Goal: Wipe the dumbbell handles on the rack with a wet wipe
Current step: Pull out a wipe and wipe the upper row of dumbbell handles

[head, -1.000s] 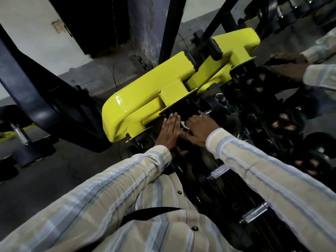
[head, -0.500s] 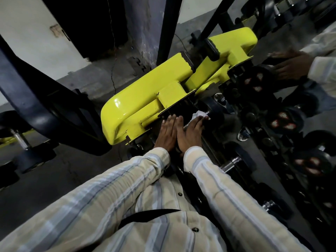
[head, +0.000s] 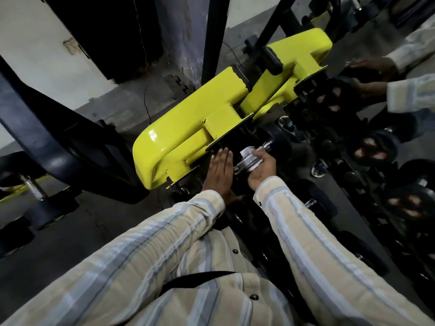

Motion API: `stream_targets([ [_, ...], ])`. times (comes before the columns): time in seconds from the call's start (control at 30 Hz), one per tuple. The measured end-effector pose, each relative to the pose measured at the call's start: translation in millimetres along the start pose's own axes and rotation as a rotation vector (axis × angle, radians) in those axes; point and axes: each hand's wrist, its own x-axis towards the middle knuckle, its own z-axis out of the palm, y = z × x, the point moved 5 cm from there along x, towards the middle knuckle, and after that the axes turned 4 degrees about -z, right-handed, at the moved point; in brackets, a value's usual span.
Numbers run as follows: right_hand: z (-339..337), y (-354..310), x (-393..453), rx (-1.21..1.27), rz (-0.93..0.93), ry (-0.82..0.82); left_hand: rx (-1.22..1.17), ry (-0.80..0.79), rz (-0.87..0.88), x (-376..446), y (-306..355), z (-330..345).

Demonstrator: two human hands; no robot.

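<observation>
Just beyond the left hand (head: 220,171) the rack frame (head: 188,137) is glossy bright yellow, while the wet wipe (head: 250,160) under the right hand (head: 262,169) is white over a silver dumbbell handle (head: 267,145). Both shirt sleeves (head: 306,231) are cream with pale blue-grey stripes, and the dumbbell heads (head: 280,137) right of the hands are black.

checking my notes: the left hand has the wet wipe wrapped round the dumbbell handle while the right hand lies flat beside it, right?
Hands swapped. The head view shows the right hand gripping the wet wipe round the dumbbell handle, while the left hand lies flat beside it.
</observation>
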Motion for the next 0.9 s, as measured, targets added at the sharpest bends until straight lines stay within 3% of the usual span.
stream_targets([
  [0.1, -3, 23, -5, -0.306, 0.088, -0.026, 0.013, -0.041, -0.024, -1, 2, -3],
  [0.27, -27, 7, -5, -0.685, -0.033, 0.205, 0.024, -0.079, -0.048, -2, 8, -10],
  [0.37, -44, 6, 3, -0.743, -0.066, 0.235, 0.015, -0.075, -0.079, -4, 11, -15],
  [0.5, -49, -3, -18, -0.694, -0.036, 0.13, 0.06, -0.074, -0.08, -7, 17, -21],
  [0.6, -57, -7, -34, -0.517, -0.022, 0.069, 0.058, -0.027, -0.065, -13, 18, -26],
  [0.8, -88, -7, -50, -0.167, -0.173, 0.131, 0.054, 0.084, 0.015, -30, 44, -39],
  [0.9, -108, -12, -60, -0.141, -0.271, 0.168, 0.03, 0.095, 0.042, -38, 64, -43],
])
